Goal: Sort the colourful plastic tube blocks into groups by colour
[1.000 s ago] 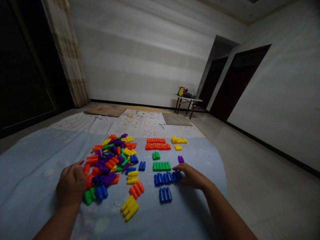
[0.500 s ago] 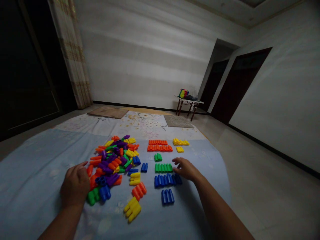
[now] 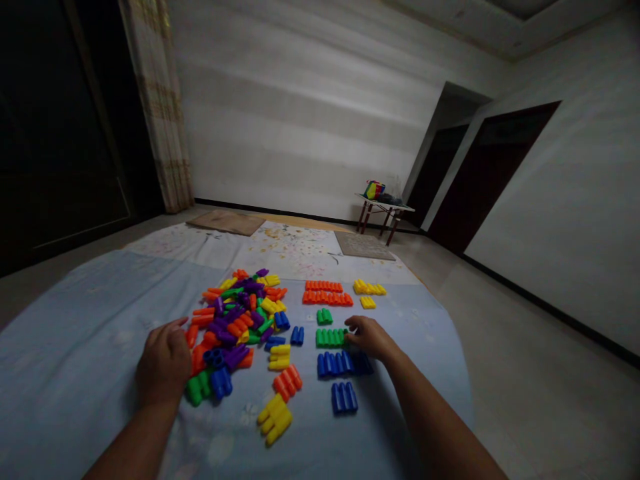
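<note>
The cloth (image 3: 100,320) carries a mixed pile (image 3: 240,317) of coloured plastic pieces left of its middle, and sorted rows between that pile and its right edge. The left hand (image 3: 165,363) rests against the pile's left side by orange pieces, its fingers curled and close together; whether it grips one cannot be told. The right hand (image 3: 370,337) reaches in from the right to the end of the green row (image 3: 330,338), thumb and fingers bent and narrow; what, if anything, is between them is hidden. Farther toward the cloth's far edge lie a small green block (image 3: 324,317), two orange rows (image 3: 327,298) and, right of those, a yellow row (image 3: 369,288) with a shorter yellow block (image 3: 367,303) just nearer. On the near side of the green row comes the long blue row (image 3: 337,365), its right end in the hand's shadow, then a short blue row (image 3: 345,398). Between pile and rows sits a blue pair (image 3: 297,335); nearer are a yellow cluster (image 3: 279,357), an orange cluster (image 3: 288,382) and a tilted yellow group (image 3: 275,420). A brown board (image 3: 226,222) lies at the cloth's far left corner, a grey board (image 3: 365,245) at its far right.
</note>
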A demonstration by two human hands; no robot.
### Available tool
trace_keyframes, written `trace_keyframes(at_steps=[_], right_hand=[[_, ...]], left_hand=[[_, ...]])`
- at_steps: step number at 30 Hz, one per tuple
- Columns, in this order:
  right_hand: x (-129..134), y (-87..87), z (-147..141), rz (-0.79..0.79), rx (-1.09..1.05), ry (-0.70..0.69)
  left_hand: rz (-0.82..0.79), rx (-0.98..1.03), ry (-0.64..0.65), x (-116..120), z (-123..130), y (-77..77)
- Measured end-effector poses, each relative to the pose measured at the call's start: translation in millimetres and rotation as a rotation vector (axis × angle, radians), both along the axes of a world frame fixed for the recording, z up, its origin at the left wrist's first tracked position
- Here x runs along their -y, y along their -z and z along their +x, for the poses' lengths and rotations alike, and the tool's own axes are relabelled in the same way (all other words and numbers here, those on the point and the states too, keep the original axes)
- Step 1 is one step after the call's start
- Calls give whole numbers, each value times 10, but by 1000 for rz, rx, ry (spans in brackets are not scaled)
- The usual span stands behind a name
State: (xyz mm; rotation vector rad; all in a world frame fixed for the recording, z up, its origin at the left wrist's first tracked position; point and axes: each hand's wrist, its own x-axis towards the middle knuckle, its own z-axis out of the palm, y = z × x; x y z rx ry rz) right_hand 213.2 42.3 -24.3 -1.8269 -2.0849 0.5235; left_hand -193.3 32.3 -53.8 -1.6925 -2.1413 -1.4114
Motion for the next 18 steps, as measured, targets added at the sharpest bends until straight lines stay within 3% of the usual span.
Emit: trace_keyframes(at_steps=[5,11,14,18], right_hand=[[21,-137,-444,149,8,-118],[-19,-127,-1071,69,167,-291],[-38,-144,-1081,62,165,-309],[46,-259,-750,120,-10,-274]], left_hand=[[-4,41,-3,-13,3,4],[-5,70,6,6,1,0],[1,37,8,8,-7,6],[3,-3,11,6,4,-3]])
